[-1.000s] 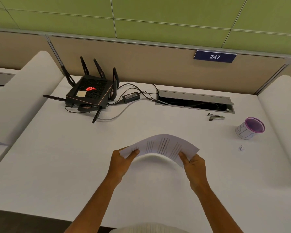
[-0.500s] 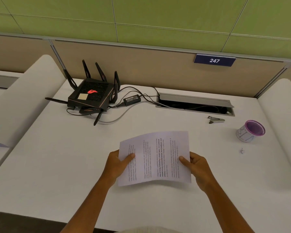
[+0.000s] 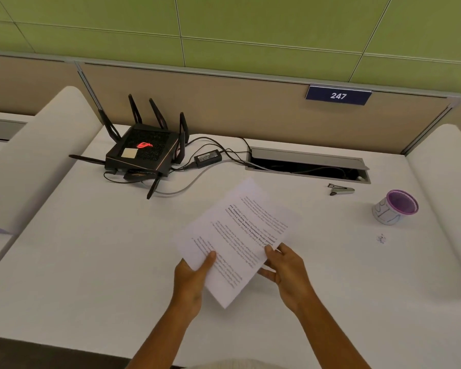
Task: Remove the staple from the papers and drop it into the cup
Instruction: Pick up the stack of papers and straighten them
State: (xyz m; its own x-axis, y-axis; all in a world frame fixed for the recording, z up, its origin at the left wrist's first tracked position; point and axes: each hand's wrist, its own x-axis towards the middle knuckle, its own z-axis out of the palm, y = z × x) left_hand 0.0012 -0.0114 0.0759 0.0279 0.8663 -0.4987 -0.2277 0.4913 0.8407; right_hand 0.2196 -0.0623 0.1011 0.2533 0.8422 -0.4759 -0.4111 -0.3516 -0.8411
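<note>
White printed papers (image 3: 237,235) are held angled above the tabletop (image 3: 91,262). I pinch their near-left edge with my left hand (image 3: 192,278), thumb on top, while my right hand (image 3: 285,267) grips the near-right edge, presumably to find the staple, which I cannot see. Staple remover (image 3: 341,189) and purple-rimmed cup (image 3: 395,206) wait far right.

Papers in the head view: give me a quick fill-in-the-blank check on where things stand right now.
1. The papers are held by ____ hands.
2. The cup with the purple rim stands to the ____ of the papers.
3. The staple remover lies on the desk between the cable slot and the ____.

Missing: both; right; cup
</note>
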